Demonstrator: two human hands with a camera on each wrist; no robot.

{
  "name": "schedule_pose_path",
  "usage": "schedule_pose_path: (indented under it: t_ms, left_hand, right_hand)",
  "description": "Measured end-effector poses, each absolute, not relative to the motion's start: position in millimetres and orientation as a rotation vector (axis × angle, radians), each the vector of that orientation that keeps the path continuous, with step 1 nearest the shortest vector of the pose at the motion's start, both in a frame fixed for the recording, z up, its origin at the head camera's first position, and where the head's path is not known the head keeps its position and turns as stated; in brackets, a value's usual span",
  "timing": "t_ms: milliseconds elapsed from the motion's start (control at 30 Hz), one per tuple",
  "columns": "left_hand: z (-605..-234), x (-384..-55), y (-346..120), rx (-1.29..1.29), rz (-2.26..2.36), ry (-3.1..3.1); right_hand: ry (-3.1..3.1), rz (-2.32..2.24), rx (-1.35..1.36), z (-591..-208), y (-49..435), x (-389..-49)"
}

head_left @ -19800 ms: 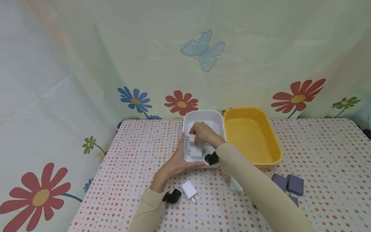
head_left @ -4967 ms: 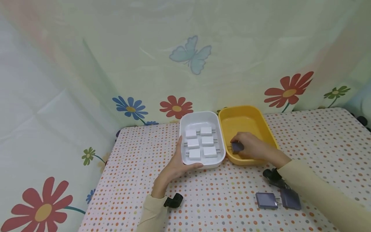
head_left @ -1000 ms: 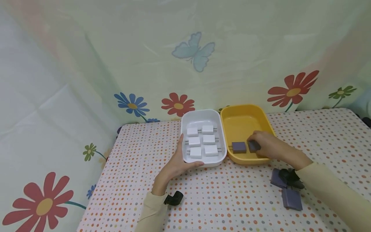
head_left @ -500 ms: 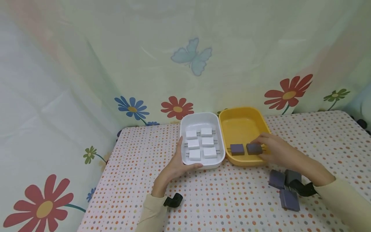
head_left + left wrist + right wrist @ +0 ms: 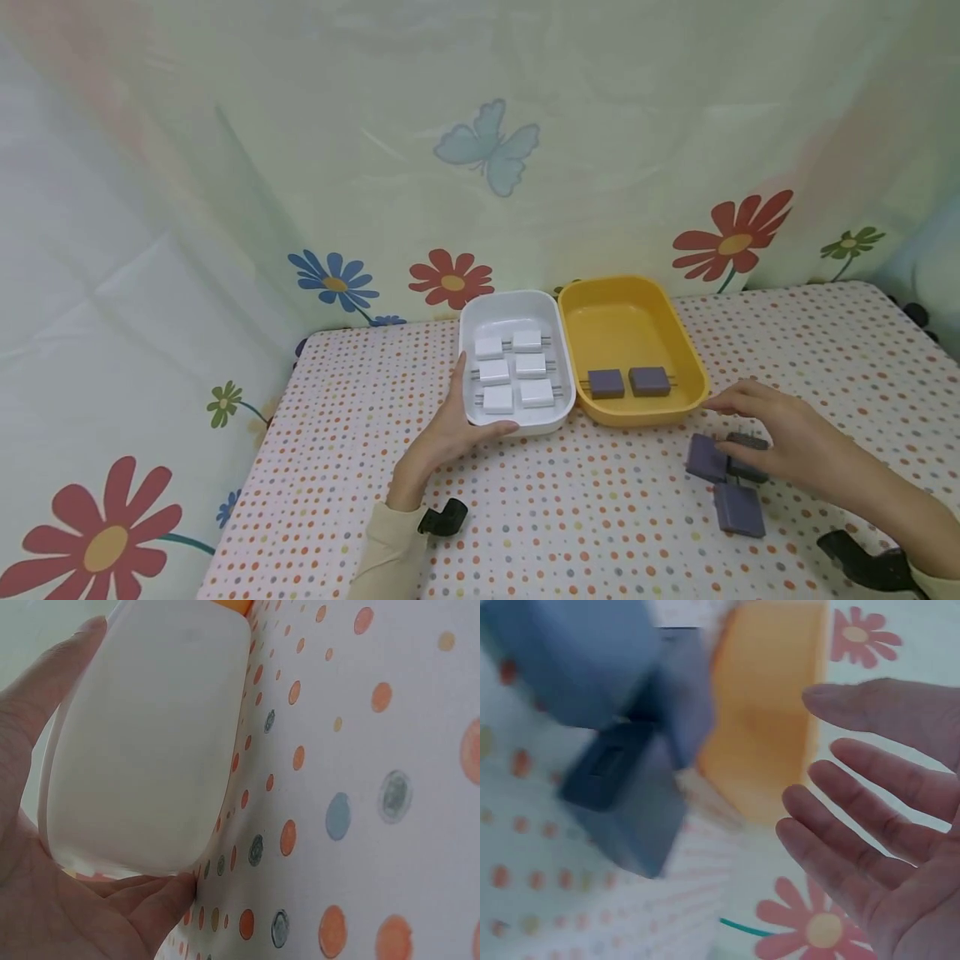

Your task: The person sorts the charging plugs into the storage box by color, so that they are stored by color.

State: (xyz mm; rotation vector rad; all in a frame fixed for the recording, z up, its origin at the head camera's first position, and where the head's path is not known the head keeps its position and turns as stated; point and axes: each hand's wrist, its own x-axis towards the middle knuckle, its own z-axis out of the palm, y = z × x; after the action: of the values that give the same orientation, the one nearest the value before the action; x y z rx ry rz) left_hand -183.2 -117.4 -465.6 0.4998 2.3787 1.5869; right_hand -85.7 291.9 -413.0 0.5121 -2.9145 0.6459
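Note:
My left hand [image 5: 444,427] holds the near left corner of a white tray [image 5: 510,310], fingers along its left wall and thumb along the near one. Several white plug-in chargers [image 5: 494,372] lie in two columns inside it. A yellow tray [image 5: 622,333] stands against its right side, with two purple chargers [image 5: 649,381] side by side near its front. Right of that tray, my right hand [image 5: 802,442] hovers with spread fingers above three purple chargers [image 5: 738,509] clustered on the table. In the right wrist view, nothing is in this hand [image 5: 885,847].
A dotted cloth [image 5: 570,533] covers the table. Behind the trays hangs a pale curtain [image 5: 360,150] printed with flowers and a butterfly. Black wrist cameras [image 5: 444,518] sit on both forearms.
White chargers have filled the white tray over the longer span. My right hand has released a second purple charger in the yellow tray and moved right, over those on the table. Left hand stays.

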Motion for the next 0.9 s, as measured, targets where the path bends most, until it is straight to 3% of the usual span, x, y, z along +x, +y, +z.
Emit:
schedule_pose_path:
  t_ms: [367, 900]
  left_hand:
    - [-463.9, -182.0, -115.8, 0.517, 1.610, 2.362]
    - [-464.5, -182.7, -116.7, 0.502, 1.592, 2.396]
  right_hand:
    - [-3.120, 0.592, 0.453, -434.9, 276.0, -89.8]
    - [-3.079, 0.628, 0.728, -445.8, 254.1, -84.0]
